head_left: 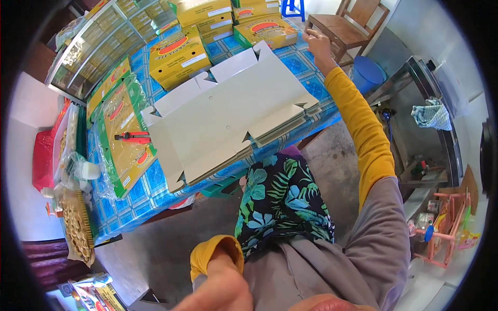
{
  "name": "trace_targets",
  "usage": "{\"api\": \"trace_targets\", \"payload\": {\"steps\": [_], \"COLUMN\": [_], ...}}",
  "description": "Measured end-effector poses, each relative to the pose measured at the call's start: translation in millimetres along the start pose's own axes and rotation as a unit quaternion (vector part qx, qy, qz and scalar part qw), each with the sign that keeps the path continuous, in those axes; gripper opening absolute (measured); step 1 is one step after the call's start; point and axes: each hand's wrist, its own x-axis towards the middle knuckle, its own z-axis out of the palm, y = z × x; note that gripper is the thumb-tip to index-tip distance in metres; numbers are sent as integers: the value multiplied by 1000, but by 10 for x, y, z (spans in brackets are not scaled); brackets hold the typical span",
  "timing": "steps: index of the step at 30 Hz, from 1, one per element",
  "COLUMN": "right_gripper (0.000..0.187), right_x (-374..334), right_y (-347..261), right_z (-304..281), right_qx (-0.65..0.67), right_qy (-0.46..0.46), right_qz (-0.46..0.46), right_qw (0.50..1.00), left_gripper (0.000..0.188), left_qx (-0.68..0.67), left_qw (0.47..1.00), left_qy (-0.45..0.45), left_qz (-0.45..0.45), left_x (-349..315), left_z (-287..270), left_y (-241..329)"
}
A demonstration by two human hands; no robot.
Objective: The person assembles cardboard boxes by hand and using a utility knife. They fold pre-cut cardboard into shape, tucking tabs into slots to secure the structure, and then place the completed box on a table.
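My right hand (318, 45) reaches out past the table's far right edge, beside the end of a yellow and green carton (267, 32). Its fingers are loosely bent and slightly apart, with nothing visible in them; whether they touch the carton I cannot tell. Low in the view, close to my body, is my left hand (220, 290), blurred and with its fingers cut off by the lower edge. On the table between them and the cartons lies a stack of flat, notched cardboard blanks (228, 111), pale side up. Another yellow carton (176, 57) stands behind this stack.
Printed flat blanks (124, 135) in clear plastic lie left, with a red cutter (134, 137) on top. More yellow cartons (202, 13) are stacked at the back by a glass cabinet (98, 49). A wooden chair (345, 33) and blue bucket (367, 74) stand right of the table (171, 179).
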Motion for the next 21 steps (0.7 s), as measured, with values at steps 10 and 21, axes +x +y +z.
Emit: {"api": "trace_targets", "payload": {"steps": [10,21], "right_gripper": [20,14], "right_x": [-1893,-2566], "right_y": [-1165,-1746], "right_z": [-512,-28], "right_qx": [-30,-63], "right_qy": [-293,-400], "right_qz": [-305,-455], "right_qw": [906,793], "left_gripper": [78,56], "left_qx": [-123,-965], "left_qw": [986,188], "left_qy": [-57,73], "left_qz": [-102,-170], "left_x": [218,352], "left_z": [146,294], "left_y": [190,770]}}
